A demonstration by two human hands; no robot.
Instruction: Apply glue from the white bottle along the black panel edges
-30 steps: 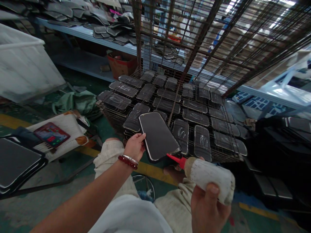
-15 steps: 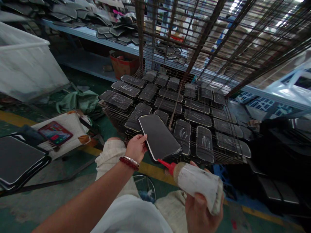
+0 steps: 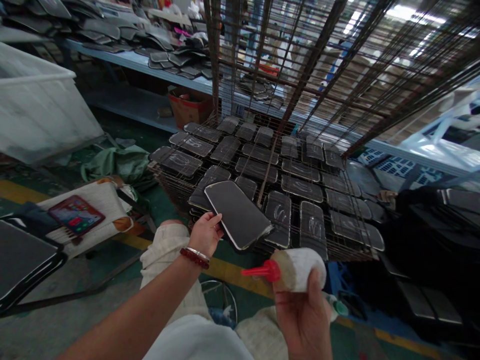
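Note:
My left hand (image 3: 205, 233) grips the near end of a dark, flat oblong pad (image 3: 237, 214) with a pale rim, holding it just above the front edge of a wire rack shelf (image 3: 176, 177). My right hand (image 3: 303, 315) holds a white squeeze bottle (image 3: 300, 270) with a red nozzle (image 3: 258, 271). The nozzle points left and sits below the pad, apart from it. Several similar dark pads (image 3: 302, 187), some with shiny squiggles on them, lie in rows on the shelf.
Wire shelves (image 3: 337, 60) rise above the loaded one. A white bin (image 3: 37, 110) stands at the left, with a cushion and a tablet (image 3: 76, 215) below it. A long bench (image 3: 150, 62) behind carries more dark pieces. Yellow floor tape (image 3: 232, 270) runs under my knees.
The bottle's nozzle has left the pad's lower corner and swung down and left, away from it. My left hand has tilted the pad slightly flatter over the rack.

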